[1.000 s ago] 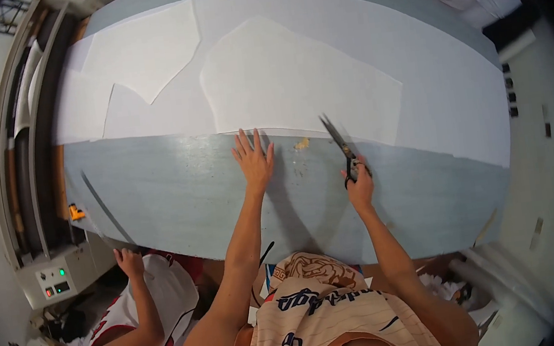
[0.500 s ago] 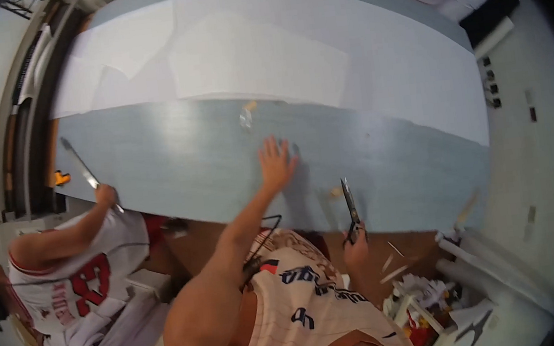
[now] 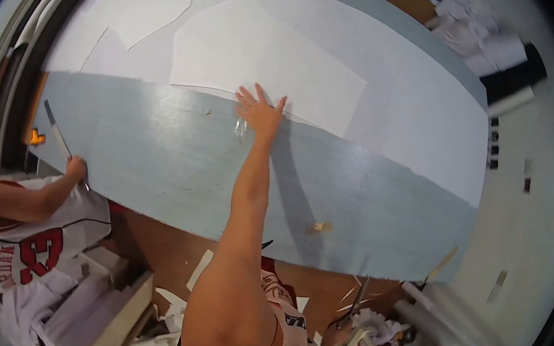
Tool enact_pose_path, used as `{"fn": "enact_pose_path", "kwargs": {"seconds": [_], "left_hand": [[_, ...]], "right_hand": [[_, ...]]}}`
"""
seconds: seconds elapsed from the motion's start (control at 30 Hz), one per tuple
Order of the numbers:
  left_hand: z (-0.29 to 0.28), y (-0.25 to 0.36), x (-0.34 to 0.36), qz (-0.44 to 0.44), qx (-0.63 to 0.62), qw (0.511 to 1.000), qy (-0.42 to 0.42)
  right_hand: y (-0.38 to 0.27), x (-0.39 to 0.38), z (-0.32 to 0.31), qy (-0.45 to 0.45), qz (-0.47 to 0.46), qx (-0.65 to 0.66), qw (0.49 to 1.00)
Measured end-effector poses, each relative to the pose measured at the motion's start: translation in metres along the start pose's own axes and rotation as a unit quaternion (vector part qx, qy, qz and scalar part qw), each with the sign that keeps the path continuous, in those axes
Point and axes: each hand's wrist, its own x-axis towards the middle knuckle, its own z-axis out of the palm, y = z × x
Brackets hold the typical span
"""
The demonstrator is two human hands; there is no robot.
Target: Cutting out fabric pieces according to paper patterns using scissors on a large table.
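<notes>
One wide blue-grey table fills most of our view, its far half covered by large white paper sheets. A smaller cut white sheet with angled edges lies on top of them, its near edge running along the line where bare tabletop begins.

Our left hand reaches far across, arm stretched out, fingers spread wide and flat. The palm presses down on the near edge of the cut sheet; it grips nothing. A small scrap of clear tape or film lies just beside the wrist, on the bare table.

Our right hand sits low near the bottom edge, below the table's near rim; we cannot tell how far it is open. A pair of scissors shows there, blades pointing up, blurred; whether the hand grips them we cannot make out.

At the left a second person in a white and red sleeveless jersey holds one hand at the table's left end, closed around a long thin tool.

A small tan scrap lies on the bare table near its front edge. White offcuts litter the brown floor beneath. Far right, white rolls and crumpled paper sit beyond the table, next to a dark oblong.
</notes>
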Motion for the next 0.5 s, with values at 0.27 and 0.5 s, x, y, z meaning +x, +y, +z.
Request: {"fn": "enact_pose_path", "kwargs": {"seconds": [0.27,0.5], "left_hand": [[0.005,-0.045,0.015,0.019,0.032,0.999,0.0],[0.043,-0.011,0.021,0.061,0.052,0.995,-0.051]], "right_hand": [[-0.067,-0.01,0.008,0.04,-0.031,-0.032,0.998],[-0.105,0.008,0.003,0.088,-0.189,0.054,0.976]]}}
